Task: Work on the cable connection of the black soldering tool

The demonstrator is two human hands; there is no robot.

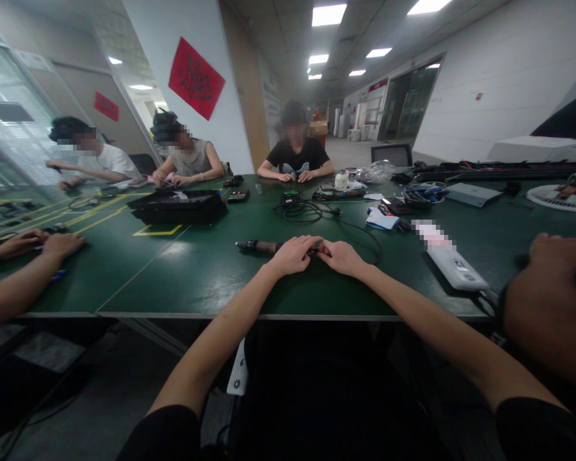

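Head view: dark tool [265,247] right of and nearer than black tray [177,208], tip leftward, left hand [292,256] curled over its rear, right hand [340,257] bunched behind; I can't tell either grip.

The worktop [182,282] is dark green, with yellow lines [98,216] on its left part. My sleeves [166,435] are black. The tray [177,206] is black, and the power strip [456,267] is white. A red paper [196,78] with black marks hangs on a white pillar [216,38]. The person across [295,159] wears a black top with a grey shape on it.
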